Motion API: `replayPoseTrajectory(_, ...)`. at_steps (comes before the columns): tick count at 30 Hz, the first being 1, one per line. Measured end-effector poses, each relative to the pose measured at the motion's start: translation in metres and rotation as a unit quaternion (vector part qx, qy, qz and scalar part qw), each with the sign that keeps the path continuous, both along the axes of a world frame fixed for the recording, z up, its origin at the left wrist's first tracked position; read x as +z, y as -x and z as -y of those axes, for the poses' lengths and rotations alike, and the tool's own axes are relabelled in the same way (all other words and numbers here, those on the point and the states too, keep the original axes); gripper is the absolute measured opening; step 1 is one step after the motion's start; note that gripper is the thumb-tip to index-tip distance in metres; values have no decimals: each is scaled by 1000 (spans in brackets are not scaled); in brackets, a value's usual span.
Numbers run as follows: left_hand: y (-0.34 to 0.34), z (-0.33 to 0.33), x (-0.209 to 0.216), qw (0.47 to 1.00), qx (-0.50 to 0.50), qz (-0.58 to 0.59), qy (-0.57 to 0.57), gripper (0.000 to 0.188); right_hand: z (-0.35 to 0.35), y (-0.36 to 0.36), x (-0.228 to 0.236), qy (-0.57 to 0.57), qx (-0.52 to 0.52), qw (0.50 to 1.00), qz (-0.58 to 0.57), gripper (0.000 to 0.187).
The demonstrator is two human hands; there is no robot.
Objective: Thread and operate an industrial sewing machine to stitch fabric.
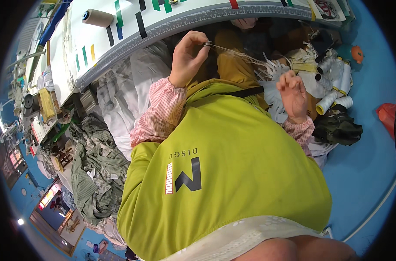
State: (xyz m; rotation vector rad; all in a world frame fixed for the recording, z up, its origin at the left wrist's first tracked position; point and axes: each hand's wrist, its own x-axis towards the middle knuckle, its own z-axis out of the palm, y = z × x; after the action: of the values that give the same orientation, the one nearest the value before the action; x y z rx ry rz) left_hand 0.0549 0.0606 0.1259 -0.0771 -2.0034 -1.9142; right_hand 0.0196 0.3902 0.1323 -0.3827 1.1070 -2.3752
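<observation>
My left hand (189,58) is raised just below the table edge, thumb and forefinger pinched on several thin white threads (235,53). A small dark piece shows at those fingertips, too small to name. From the pinch the threads run rightward toward a bundle of white strips (274,69). My right hand (293,95) is held up beside that bundle with its fingers curled in. Whatever lies within them, if anything, is hidden. Pink striped sleeves cover both forearms, and a yellow-green apron (233,161) covers my front and lap.
A white table (163,19) with a ruler-marked edge spans the front, bearing a thread cone (97,18) and coloured tape strips. White cloth (128,82) and a grey-green garment heap (95,169) lie left. White thread spools (326,102) and dark cloth (338,125) sit right.
</observation>
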Motion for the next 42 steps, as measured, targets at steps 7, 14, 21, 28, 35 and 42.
replayPoseTrajectory(7, -2, -6, 11, 963, -36, -25, -267, 25, 18, 1, 8, 200, -41, 973, 107, 11)
replayPoseTrajectory(14, 3, -1, 16, 918, -98, -47, -381, 23, 9, 17, 3, 220, 27, 964, 148, 9)
replayPoseTrajectory(21, -3, 10, 22, 949, -99, -26, -300, 26, -38, 37, -59, -4, -90, 983, 162, 19)
replayPoseTrajectory(28, -15, 12, 38, 962, -152, -24, -226, 30, -37, 38, -99, -760, 41, 574, -303, 29)
replayPoseTrajectory(35, -16, 0, 40, 968, -159, -56, -185, 31, 116, 10, 51, -303, -106, 845, -427, 25)
replayPoseTrajectory(42, -26, -3, 44, 963, -162, -44, -212, 32, 145, -4, 48, -253, -102, 851, -450, 17)
